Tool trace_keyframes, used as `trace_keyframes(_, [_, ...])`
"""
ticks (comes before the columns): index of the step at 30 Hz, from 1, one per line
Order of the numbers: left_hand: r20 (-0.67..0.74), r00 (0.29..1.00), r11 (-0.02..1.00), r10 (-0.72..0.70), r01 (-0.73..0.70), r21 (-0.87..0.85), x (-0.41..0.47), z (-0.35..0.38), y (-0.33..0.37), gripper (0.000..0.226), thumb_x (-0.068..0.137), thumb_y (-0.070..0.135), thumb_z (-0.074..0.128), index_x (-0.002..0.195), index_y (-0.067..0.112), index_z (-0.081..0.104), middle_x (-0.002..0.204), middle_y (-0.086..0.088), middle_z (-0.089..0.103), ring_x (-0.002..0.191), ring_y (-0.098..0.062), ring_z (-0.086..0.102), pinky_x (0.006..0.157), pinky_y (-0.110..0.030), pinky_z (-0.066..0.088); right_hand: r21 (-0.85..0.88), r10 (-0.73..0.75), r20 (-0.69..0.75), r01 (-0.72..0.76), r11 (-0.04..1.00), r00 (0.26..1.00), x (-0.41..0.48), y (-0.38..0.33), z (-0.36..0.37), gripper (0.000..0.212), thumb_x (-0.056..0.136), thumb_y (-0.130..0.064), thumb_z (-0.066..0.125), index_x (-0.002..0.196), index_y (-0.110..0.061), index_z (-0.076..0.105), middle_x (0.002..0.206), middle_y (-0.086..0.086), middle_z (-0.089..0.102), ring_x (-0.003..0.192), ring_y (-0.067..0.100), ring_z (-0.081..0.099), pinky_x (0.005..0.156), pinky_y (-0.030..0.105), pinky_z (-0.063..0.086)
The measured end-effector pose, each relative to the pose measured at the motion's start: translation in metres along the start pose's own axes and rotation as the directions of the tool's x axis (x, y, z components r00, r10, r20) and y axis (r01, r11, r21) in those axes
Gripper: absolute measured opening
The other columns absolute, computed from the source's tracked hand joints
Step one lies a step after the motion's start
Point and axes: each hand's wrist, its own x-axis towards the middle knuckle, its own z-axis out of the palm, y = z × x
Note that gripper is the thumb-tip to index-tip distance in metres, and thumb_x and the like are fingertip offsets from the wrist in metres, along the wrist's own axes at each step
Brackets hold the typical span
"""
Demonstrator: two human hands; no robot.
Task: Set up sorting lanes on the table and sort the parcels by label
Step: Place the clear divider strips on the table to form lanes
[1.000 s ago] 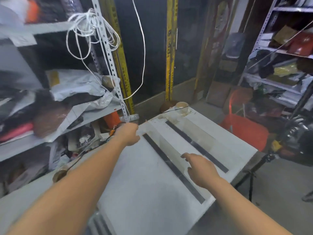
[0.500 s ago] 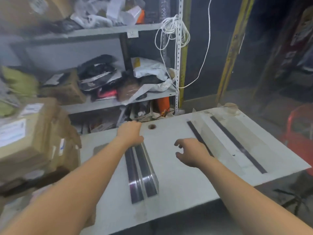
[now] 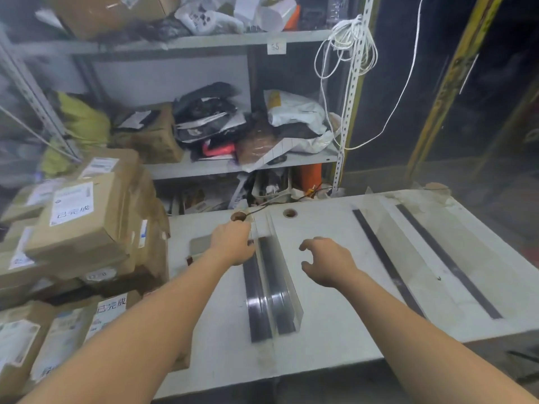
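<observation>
Head view: hands at the lane dividers on the table (image 3: 335, 333).
Left hand (image 3: 233, 243) laid on the far end of the paired dividers (image 3: 274, 301) lying side by side mid-table, fingers hidden, grip impossible to tell. Right hand (image 3: 326, 263) hovering just beside them, fingers loosely curled, holding nothing. Two spaced dividers (image 3: 388, 266) further right; labelled parcels (image 3: 81, 223) stacked at the left.

Gripped far end of dividers (image 3: 271, 290) with left hand (image 3: 233, 243); hovered right hand (image 3: 326, 263), fingers loosely curled, over desk (image 3: 335, 330) just beside. Had parcels (image 3: 81, 223) stacked at desk's left.
</observation>
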Motion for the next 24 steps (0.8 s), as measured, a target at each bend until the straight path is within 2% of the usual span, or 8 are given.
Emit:
trace_keyframes(2, [-0.009,1.000,1.000,-0.001,0.002,0.004,0.015,0.007,-0.005,0.033,0.094,0.035,0.052,0.121,0.016,0.054,0.113,-0.004,0.063,0.100,-0.027,0.061,0.072,-0.035,0.046,-0.021,0.011,0.017,-0.011,1.000,1.000,0.011,-0.001,0.009,0.042,0.095,-0.031,0.054,0.136,-0.025,0.051,0.132,-0.002,0.055,0.120,0.022,0.053,0.082,0.033,0.044])
trace_keyframes(5, [0.000,0.999,0.999,-0.034,0.034,-0.032,0.038,0.020,-0.013,0.022,0.093,0.032,0.052,0.108,0.015,0.055,0.099,-0.004,0.063,0.089,-0.027,0.062,0.068,-0.034,0.048,-0.038,0.047,0.064,-0.044,0.998,0.997,0.026,-0.002,0.022,0.043,0.096,-0.031,0.051,0.138,-0.025,0.049,0.131,-0.002,0.054,0.122,0.021,0.051,0.081,0.032,0.041])
trace_keyframes(8, [0.012,1.000,0.998,0.019,-0.018,-0.064,0.064,0.038,-0.021,0.014,0.091,0.026,0.052,0.099,0.014,0.056,0.100,-0.005,0.061,0.087,-0.028,0.061,0.066,-0.035,0.048,-0.008,0.100,0.084,-0.100,0.995,0.991,0.042,-0.003,0.034,0.043,0.095,-0.032,0.051,0.137,-0.025,0.049,0.130,-0.004,0.055,0.123,0.019,0.051,0.084,0.032,0.043])
trace_keyframes(11, [-0.009,0.992,0.988,0.129,-0.129,-0.090,0.092,0.055,-0.026,0.015,0.091,0.019,0.053,0.102,0.012,0.060,0.104,-0.005,0.057,0.094,-0.029,0.058,0.066,-0.033,0.039,0.029,0.157,0.119,-0.162,0.986,0.980,0.053,-0.004,0.046,0.042,0.094,-0.033,0.052,0.136,-0.027,0.051,0.130,-0.006,0.056,0.122,0.018,0.052,0.087,0.032,0.044])
trace_keyframes(13, [0.003,0.972,0.966,0.236,-0.234,-0.109,0.111,0.065,-0.027,0.024,0.091,0.013,0.051,0.112,0.011,0.061,0.111,-0.005,0.057,0.101,-0.029,0.055,0.071,-0.035,0.042,0.040,0.185,0.145,-0.193,0.980,0.972,0.058,-0.005,0.055,0.043,0.094,-0.035,0.051,0.136,-0.027,0.051,0.130,-0.006,0.056,0.122,0.018,0.052,0.089,0.032,0.045])
trace_keyframes(17, [0.056,0.873,0.873,0.485,-0.479,-0.095,0.148,0.083,-0.023,0.038,0.089,0.004,0.048,0.124,0.015,0.059,0.118,-0.005,0.059,0.111,-0.027,0.054,0.086,-0.038,0.047,0.133,0.253,0.217,-0.285,0.949,0.943,0.060,-0.006,0.070,0.045,0.093,-0.036,0.053,0.137,-0.029,0.050,0.128,-0.008,0.060,0.115,0.016,0.057,0.089,0.032,0.048])
trace_keyframes(21, [0.174,0.750,0.764,0.638,-0.645,-0.022,0.172,0.092,-0.017,0.025,0.088,0.007,0.051,0.106,0.014,0.067,0.106,-0.002,0.059,0.103,-0.022,0.053,0.082,-0.035,0.045,0.301,0.291,0.299,-0.379,0.875,0.909,0.060,-0.006,0.084,0.042,0.089,-0.028,0.059,0.131,-0.024,0.058,0.109,-0.008,0.066,0.093,0.013,0.060,0.086,0.029,0.050])
trace_keyframes(24, [0.224,0.706,0.728,0.671,-0.685,-0.022,0.185,0.095,-0.018,0.015,0.087,0.011,0.056,0.094,0.017,0.067,0.098,-0.001,0.057,0.095,-0.023,0.056,0.079,-0.037,0.049,0.316,0.302,0.296,-0.392,0.864,0.906,0.060,-0.004,0.090,0.033,0.090,-0.018,0.055,0.121,-0.018,0.067,0.097,-0.006,0.070,0.081,0.010,0.056,0.079,0.023,0.047])
